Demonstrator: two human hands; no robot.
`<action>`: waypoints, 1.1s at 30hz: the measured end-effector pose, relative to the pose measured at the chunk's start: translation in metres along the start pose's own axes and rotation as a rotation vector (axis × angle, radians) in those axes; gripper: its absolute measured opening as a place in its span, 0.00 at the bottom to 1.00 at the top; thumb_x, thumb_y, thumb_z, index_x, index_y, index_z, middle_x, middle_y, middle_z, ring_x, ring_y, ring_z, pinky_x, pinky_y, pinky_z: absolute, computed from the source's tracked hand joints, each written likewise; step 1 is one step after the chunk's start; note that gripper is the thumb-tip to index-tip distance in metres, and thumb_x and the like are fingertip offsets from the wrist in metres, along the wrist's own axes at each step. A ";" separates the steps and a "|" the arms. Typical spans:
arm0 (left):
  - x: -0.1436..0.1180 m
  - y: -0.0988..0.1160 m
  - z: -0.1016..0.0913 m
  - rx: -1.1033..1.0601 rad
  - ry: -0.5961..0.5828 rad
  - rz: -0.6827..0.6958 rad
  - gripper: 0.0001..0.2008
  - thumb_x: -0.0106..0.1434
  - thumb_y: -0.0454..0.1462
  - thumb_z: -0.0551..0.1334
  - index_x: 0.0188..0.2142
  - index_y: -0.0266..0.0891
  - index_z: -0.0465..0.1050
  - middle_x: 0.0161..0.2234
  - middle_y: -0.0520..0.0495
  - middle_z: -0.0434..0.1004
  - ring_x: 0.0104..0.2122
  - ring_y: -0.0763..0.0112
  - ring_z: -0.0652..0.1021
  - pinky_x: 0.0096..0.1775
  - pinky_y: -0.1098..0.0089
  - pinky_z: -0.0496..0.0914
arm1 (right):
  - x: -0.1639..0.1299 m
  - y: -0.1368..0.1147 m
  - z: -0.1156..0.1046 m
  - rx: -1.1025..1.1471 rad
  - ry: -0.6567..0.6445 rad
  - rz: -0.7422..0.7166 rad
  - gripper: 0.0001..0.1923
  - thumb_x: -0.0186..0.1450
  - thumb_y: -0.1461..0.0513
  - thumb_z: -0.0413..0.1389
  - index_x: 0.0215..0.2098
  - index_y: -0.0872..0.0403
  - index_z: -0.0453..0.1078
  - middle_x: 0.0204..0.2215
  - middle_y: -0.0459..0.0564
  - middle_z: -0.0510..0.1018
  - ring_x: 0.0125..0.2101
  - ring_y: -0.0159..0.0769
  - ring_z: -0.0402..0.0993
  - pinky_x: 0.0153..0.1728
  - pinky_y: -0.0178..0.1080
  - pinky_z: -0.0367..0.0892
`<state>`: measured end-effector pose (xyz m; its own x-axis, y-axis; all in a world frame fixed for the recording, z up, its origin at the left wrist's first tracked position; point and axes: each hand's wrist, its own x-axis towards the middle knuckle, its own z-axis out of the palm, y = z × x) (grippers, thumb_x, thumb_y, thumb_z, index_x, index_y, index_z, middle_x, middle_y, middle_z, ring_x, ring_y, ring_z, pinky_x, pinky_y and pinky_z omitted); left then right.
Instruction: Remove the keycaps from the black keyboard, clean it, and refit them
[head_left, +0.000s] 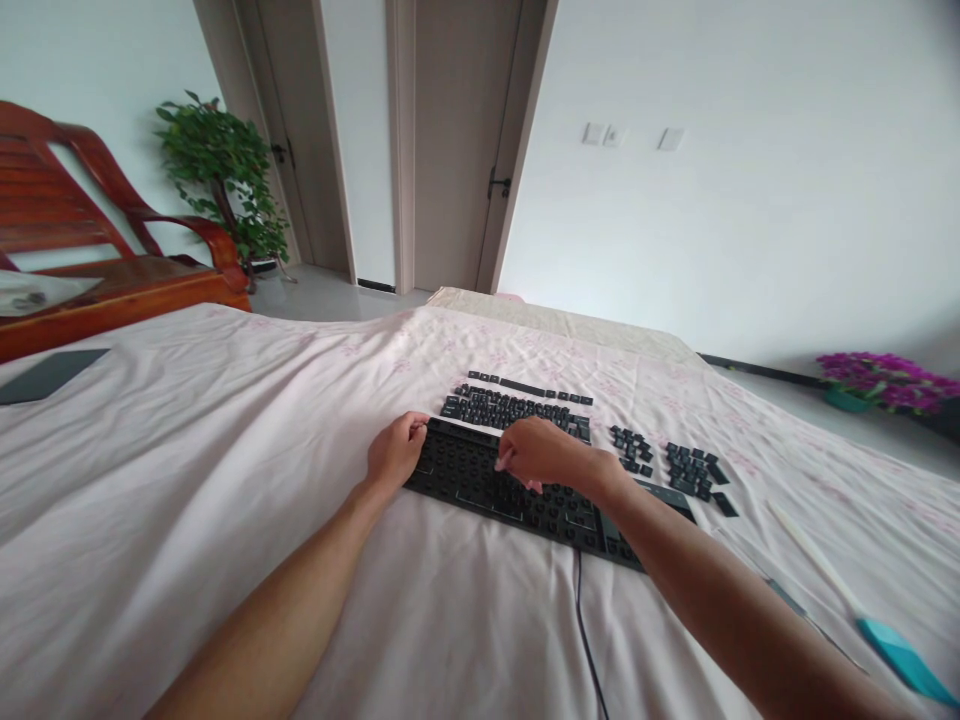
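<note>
**Two hands on one stripped keyboard**

I see one black keyboard (517, 495) lying on the pale cloth-covered table (225, 420), its frame mostly bare of caps, with one dark cable (586, 630) running from its near edge toward me. My left hand (395, 450) rests at the keyboard's far left corner, fingers curled onto the edge; I cannot tell whether it pinches anything. My right hand (541, 455) hovers over the middle of the frame, fingers bunched narrow and pointing down at the sockets; whether a cap sits between them I cannot tell.

Beyond the keyboard, loose keycaps lie in groups: one long block of rows (510, 405) just behind the hands, and two smaller clusters (694, 468) to its right. I cannot count the single caps.

One teal-handled tool (896, 650) lies at the right edge. One dark flat pad (49, 373) sits far left. Behind stand one wooden chair (82, 240) and one green plant (225, 170).
</note>
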<state>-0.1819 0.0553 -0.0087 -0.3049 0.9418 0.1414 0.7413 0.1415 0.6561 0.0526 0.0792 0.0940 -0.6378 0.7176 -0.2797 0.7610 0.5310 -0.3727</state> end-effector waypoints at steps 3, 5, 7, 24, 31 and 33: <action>0.001 -0.002 0.001 0.004 -0.004 -0.002 0.14 0.64 0.40 0.53 0.45 0.50 0.73 0.42 0.54 0.81 0.41 0.67 0.78 0.38 0.71 0.67 | 0.019 -0.019 0.014 0.171 0.165 -0.124 0.12 0.60 0.65 0.52 0.27 0.53 0.78 0.14 0.43 0.76 0.25 0.32 0.78 0.29 0.28 0.66; 0.002 -0.003 0.002 0.006 -0.008 -0.001 0.14 0.64 0.40 0.52 0.45 0.50 0.73 0.42 0.55 0.81 0.41 0.67 0.79 0.37 0.72 0.67 | 0.034 -0.032 0.030 0.211 0.225 -0.184 0.12 0.59 0.66 0.52 0.30 0.53 0.79 0.15 0.43 0.77 0.29 0.32 0.79 0.33 0.27 0.67; 0.002 -0.003 0.002 0.010 -0.010 0.001 0.14 0.63 0.40 0.52 0.46 0.50 0.73 0.42 0.54 0.81 0.41 0.67 0.79 0.36 0.72 0.67 | 0.043 -0.040 0.044 0.177 0.252 -0.238 0.15 0.57 0.69 0.51 0.32 0.53 0.79 0.21 0.44 0.81 0.33 0.32 0.79 0.37 0.28 0.67; -0.001 0.000 -0.001 0.037 -0.009 0.003 0.16 0.64 0.40 0.52 0.47 0.50 0.73 0.44 0.53 0.80 0.42 0.65 0.78 0.39 0.70 0.68 | -0.008 -0.020 0.017 0.019 0.233 -0.104 0.14 0.57 0.67 0.53 0.32 0.49 0.80 0.27 0.44 0.82 0.33 0.34 0.79 0.34 0.30 0.66; 0.000 0.001 -0.002 0.042 -0.016 0.009 0.16 0.64 0.39 0.52 0.48 0.49 0.73 0.44 0.52 0.80 0.42 0.64 0.78 0.40 0.70 0.68 | 0.025 -0.048 0.053 0.044 0.236 -0.226 0.17 0.56 0.70 0.51 0.34 0.52 0.80 0.35 0.48 0.82 0.38 0.34 0.77 0.41 0.30 0.65; -0.001 0.001 -0.002 0.037 -0.013 0.014 0.16 0.64 0.40 0.52 0.48 0.50 0.73 0.44 0.52 0.80 0.42 0.65 0.78 0.40 0.71 0.68 | 0.014 -0.040 0.052 0.039 0.180 -0.204 0.17 0.53 0.71 0.51 0.32 0.53 0.80 0.32 0.47 0.82 0.37 0.34 0.77 0.41 0.29 0.65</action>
<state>-0.1822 0.0542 -0.0070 -0.2863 0.9478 0.1406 0.7674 0.1389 0.6259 0.0070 0.0449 0.0587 -0.7430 0.6684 -0.0349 0.6118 0.6572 -0.4403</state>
